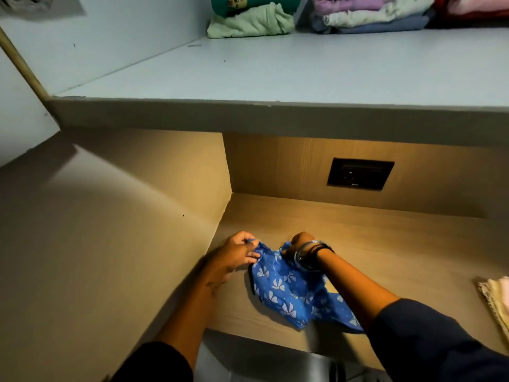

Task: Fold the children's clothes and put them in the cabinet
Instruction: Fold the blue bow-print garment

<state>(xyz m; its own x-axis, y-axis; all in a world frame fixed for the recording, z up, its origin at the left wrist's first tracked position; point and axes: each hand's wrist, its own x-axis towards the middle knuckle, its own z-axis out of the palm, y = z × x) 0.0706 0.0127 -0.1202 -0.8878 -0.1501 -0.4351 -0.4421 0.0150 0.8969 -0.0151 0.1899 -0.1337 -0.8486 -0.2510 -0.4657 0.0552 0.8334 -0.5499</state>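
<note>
A small blue garment (289, 288) with white flower prints lies crumpled on the wooden lower shelf (385, 244), near its left wall. My left hand (238, 253) pinches the garment's top left corner. My right hand (298, 242), with bangles on the wrist, grips the top edge a little to the right. Both hands rest low on the shelf. The garment's lower part trails toward the shelf's front edge, partly hidden under my right forearm.
A folded pale cloth (495, 301) lies at the shelf's right edge. A black socket panel (359, 174) sits on the back wall. On the white shelf above (275, 73) stand folded stacks: green clothes (250, 22) and pastel clothes (369, 15).
</note>
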